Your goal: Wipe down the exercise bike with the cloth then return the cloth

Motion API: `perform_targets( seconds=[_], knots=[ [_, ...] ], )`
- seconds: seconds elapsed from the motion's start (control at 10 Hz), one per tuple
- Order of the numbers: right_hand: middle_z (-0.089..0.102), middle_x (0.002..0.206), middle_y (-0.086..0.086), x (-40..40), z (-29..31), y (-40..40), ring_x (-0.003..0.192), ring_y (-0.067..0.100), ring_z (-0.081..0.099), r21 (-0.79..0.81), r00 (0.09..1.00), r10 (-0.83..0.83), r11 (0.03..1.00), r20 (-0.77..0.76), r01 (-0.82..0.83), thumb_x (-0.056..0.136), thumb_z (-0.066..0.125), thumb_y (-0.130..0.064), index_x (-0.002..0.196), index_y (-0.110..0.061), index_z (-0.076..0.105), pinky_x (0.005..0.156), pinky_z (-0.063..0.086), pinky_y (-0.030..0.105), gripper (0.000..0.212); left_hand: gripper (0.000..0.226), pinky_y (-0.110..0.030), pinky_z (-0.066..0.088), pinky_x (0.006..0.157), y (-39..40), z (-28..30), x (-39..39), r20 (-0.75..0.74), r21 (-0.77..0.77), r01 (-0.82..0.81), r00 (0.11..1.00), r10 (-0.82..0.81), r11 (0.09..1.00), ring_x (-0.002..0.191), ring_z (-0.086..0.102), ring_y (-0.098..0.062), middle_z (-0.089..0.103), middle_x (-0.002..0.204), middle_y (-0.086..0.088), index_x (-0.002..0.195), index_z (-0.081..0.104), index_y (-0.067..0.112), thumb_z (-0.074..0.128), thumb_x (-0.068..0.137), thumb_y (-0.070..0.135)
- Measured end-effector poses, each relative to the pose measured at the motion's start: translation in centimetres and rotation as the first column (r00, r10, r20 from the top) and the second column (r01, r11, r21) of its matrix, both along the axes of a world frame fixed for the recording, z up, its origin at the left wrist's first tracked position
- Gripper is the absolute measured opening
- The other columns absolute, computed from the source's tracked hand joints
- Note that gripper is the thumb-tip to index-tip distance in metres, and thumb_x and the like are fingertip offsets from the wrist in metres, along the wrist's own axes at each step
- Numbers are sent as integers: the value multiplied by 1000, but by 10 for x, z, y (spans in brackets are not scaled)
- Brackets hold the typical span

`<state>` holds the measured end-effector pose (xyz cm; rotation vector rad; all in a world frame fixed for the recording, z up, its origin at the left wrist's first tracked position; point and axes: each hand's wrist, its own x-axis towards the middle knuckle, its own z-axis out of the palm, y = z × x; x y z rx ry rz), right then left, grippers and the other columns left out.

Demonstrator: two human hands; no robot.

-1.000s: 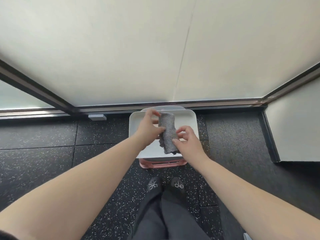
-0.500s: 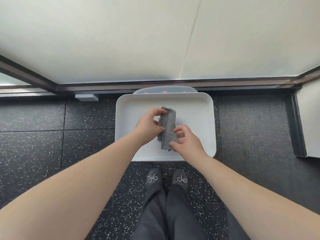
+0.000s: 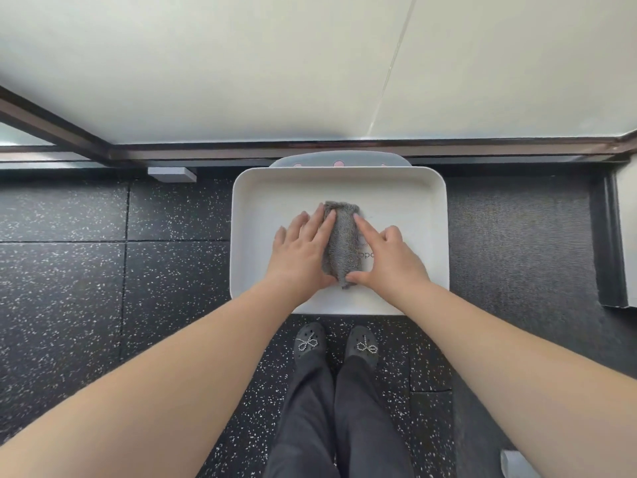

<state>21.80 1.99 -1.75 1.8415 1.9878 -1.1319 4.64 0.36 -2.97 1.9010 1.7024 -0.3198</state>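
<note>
**A:** The left hand (image 3: 303, 250) lies flat, fingers straight, its inner fingertips pressing on the left edge of the cloth (image 3: 341, 243). The right hand (image 3: 389, 257) sits on the other side: forefinger stretched along the cloth's right edge, thumb touching its near end, the other fingers loosely bent. Neither hand has a real grasp on it; both are pressing or touching.

**B:** And the cloth itself?

**A:** Grey, folded or rolled into a narrow bundle, lying lengthwise in the middle of the white tray (image 3: 262, 188), between the two hands and resting on the tray's floor.

**B:** So which step is this?

**A:** I'd judge it the return. No exercise bike is in view, so the wiping can't be checked from here, but the cloth laid in the tray looks like putting it back.

**B:** What does the next move need?

**A:** Little, I think: lift both hands straight up so the bundle keeps its shape.

**B:** What surrounds it?

**A:** The tray sits on something with a grey, pink-spotted edge (image 3: 339, 160) against the wall. Below are speckled black floor tiles (image 3: 103, 288) and the person's dark shoes (image 3: 310, 343), toes just short of the tray.
</note>
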Motion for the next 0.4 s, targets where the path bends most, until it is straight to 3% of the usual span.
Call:
perform_targets(
  seconds=[0.2, 0.3, 0.4],
  knots=[
    [37, 118, 6, 6, 9, 1, 100, 25, 51, -3, 999, -1, 1000, 41, 1, 69, 76, -54, 149, -44, 5, 87, 48, 37, 108, 118, -47, 7, 119, -3, 12, -12, -25, -59, -32, 999, 31, 998, 148, -2, -22, -11, 161, 6, 151, -12, 24, 71, 72, 56],
    [36, 137, 6, 17, 27, 0, 120, 27, 42, 75, 992, 45, 996, 122, -54, 75, 72, -54, 152, -33, 6, 94, 44, 40, 103, 105, -43, 4, 120, -4, 36, -22, -91, -83, -30, 996, 22, 996, 148, -4, -22, -13, 161, 2, 150, -14, 20, 61, 85, 52],
    [17, 159, 2, 23, 57, -5, 143, 26, 21, 112, 973, 121, 983, 196, -145, 77, 70, -54, 153, -28, 5, 112, 29, 45, 103, 90, -40, 3, 121, -13, 67, -19, -131, -51, 43, 990, -50, 998, 148, -5, -22, -12, 161, -1, 151, -13, 18, 47, 93, 51]
  ],
)
